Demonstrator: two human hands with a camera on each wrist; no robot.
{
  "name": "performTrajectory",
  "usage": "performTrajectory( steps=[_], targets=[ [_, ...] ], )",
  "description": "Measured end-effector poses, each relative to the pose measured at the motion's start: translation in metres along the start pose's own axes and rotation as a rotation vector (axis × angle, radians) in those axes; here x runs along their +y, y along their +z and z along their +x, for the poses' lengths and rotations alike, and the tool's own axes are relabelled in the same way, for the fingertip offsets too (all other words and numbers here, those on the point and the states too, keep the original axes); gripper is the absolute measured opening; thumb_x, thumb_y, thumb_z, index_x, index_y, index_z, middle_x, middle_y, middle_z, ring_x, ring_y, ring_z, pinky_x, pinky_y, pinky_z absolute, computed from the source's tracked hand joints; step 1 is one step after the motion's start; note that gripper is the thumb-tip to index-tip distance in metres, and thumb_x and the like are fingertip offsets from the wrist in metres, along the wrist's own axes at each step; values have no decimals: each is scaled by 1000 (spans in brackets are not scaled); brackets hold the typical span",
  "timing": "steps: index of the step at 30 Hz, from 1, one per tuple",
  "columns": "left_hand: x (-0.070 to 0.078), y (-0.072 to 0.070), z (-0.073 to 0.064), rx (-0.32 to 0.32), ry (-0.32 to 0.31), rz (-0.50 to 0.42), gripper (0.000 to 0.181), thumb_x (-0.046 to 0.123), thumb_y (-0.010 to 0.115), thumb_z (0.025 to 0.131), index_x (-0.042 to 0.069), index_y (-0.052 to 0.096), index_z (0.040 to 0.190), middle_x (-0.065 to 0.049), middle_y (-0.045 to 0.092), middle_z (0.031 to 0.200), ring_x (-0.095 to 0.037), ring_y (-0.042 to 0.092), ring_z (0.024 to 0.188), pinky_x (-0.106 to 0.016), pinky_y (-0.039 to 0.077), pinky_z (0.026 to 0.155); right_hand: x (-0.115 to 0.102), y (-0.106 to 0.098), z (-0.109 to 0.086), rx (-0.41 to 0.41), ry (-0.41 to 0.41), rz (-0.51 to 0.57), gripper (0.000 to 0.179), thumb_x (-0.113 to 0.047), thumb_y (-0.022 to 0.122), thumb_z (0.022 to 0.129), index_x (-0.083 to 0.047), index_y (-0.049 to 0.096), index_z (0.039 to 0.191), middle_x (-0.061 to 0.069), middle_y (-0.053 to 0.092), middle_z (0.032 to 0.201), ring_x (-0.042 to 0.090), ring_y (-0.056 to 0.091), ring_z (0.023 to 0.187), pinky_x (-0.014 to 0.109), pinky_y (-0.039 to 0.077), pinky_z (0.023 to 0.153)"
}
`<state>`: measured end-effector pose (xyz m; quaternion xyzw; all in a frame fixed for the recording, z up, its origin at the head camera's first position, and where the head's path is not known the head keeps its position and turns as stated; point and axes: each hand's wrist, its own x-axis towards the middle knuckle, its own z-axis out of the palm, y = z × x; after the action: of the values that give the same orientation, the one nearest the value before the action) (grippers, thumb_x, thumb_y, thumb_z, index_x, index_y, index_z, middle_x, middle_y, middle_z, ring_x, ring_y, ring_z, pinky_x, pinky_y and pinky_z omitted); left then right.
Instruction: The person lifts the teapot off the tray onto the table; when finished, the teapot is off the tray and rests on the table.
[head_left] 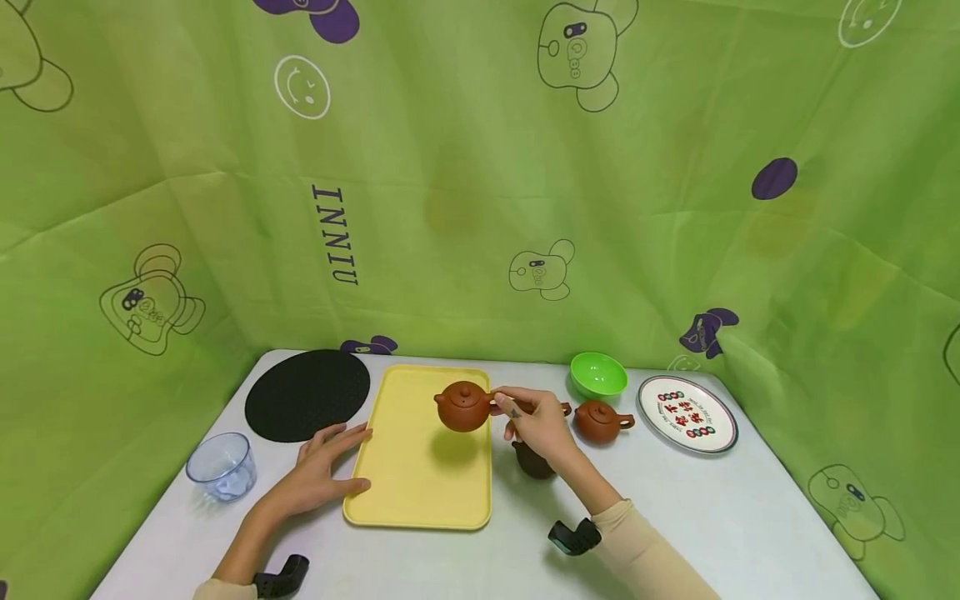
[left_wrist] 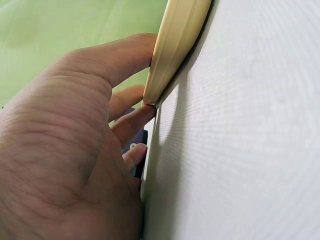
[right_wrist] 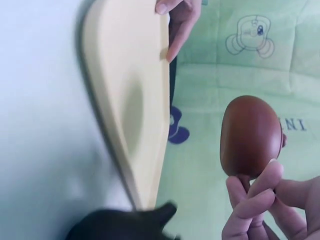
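Observation:
My right hand (head_left: 540, 423) pinches the handle of a reddish-brown clay teapot (head_left: 462, 407) and holds it above the yellow tray (head_left: 420, 500), on which its shadow falls. In the right wrist view the teapot (right_wrist: 251, 135) hangs clear of the tray, its handle between thumb and fingers. At the tray's left edge, my left hand (head_left: 315, 473) rests with spread fingers, thumb and fingertips touching the rim. Below the right hand stands a dark brown teapot (head_left: 534, 462), partly covered by that hand. Another reddish-brown teapot (head_left: 597, 422) sits just right of it.
A black round mat (head_left: 307, 396) lies at the back left, with a clear bluish glass bowl (head_left: 222, 468) in front of it. Behind the teapots is a green bowl (head_left: 598, 375). Farther right lies a white plate with red lettering (head_left: 687, 414). Green printed cloth (head_left: 450, 208) walls the table.

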<state>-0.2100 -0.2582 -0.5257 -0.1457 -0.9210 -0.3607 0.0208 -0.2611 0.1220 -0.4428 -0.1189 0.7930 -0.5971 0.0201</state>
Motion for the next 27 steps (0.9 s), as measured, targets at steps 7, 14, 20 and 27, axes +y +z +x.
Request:
performTrajectory(
  steps=[7,14,20,27],
  targets=[
    [0,-1,1,-4,-10,2,79,39,89,82,13,60,150,-13,52,163,-46,27,152,-77,19,112,9,-21,-15,62,37,-34,26,-27,70,103,-12,79,121,14,82,93,12,62,54,23,49,52],
    [1,0,0,-13,-32,16,80,40,89,81,15,59,151,-12,52,163,-45,27,152,-78,21,112,11,-35,-30,101,54,-75,31,-27,70,104,-7,77,125,25,80,103,12,60,53,24,48,51],
    [3,-2,-1,-17,-43,24,79,40,89,81,15,60,151,-11,52,163,-46,27,153,-79,21,112,11,-47,-40,157,95,-53,30,-24,71,103,-5,77,126,22,81,100,9,60,52,21,47,52],
    [5,-3,-1,-21,-49,23,80,40,89,82,15,59,152,-12,51,164,-46,26,153,-80,21,112,11,-64,-49,173,89,-24,32,-23,68,105,-2,75,128,25,80,104,12,62,52,21,46,53]
  ],
)
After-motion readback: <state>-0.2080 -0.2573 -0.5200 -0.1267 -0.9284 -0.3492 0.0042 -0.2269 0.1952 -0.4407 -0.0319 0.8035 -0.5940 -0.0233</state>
